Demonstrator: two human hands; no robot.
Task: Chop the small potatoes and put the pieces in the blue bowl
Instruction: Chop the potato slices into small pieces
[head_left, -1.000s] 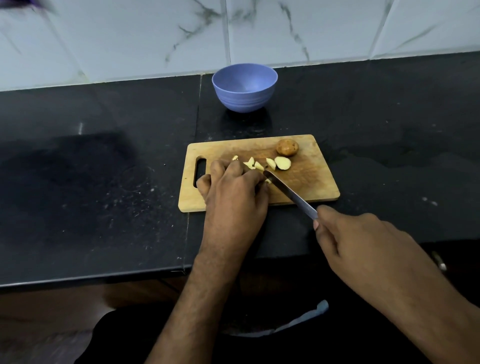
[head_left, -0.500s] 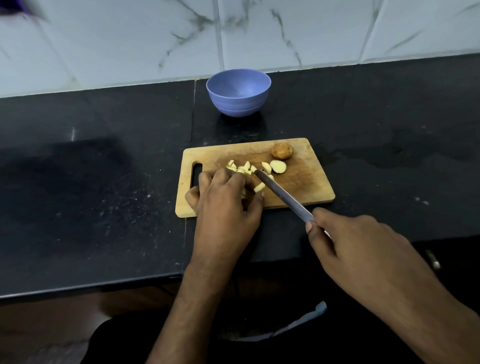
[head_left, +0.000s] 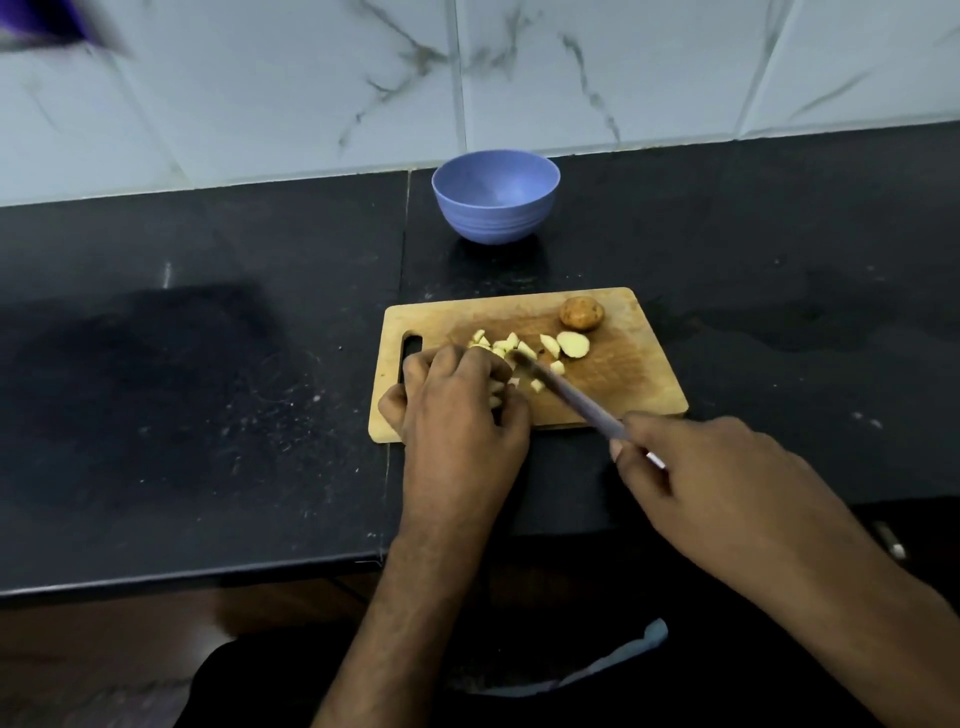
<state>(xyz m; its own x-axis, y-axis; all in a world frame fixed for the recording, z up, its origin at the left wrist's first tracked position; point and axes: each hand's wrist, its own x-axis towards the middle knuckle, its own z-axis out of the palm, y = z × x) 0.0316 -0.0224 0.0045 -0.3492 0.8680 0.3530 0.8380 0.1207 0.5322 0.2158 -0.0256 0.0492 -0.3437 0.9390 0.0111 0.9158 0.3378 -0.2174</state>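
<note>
A wooden cutting board (head_left: 634, 384) lies on the black counter. One whole small potato (head_left: 581, 313) sits at its far right. Several pale potato pieces (head_left: 549, 345) are scattered across the board's middle. My left hand (head_left: 457, 410) rests on the board's near left part, its curled fingers over some pieces; what it holds is hidden. My right hand (head_left: 711, 478) grips the handle of a knife (head_left: 571, 395), whose blade runs diagonally up-left into the pieces beside my left fingers. The blue bowl (head_left: 496, 196) stands behind the board near the wall, with nothing in it.
The black counter (head_left: 208, 389) stretches wide to the left and right of the board, with its front edge just below my hands. A white marble-tiled wall (head_left: 519, 78) rises right behind the bowl. A blurred purple object (head_left: 41, 23) shows at the top left corner.
The knife blade has shifted a little among the pieces, and a few more pieces lie loose beside my left fingers. Both hands stay in about the same places on the board.
</note>
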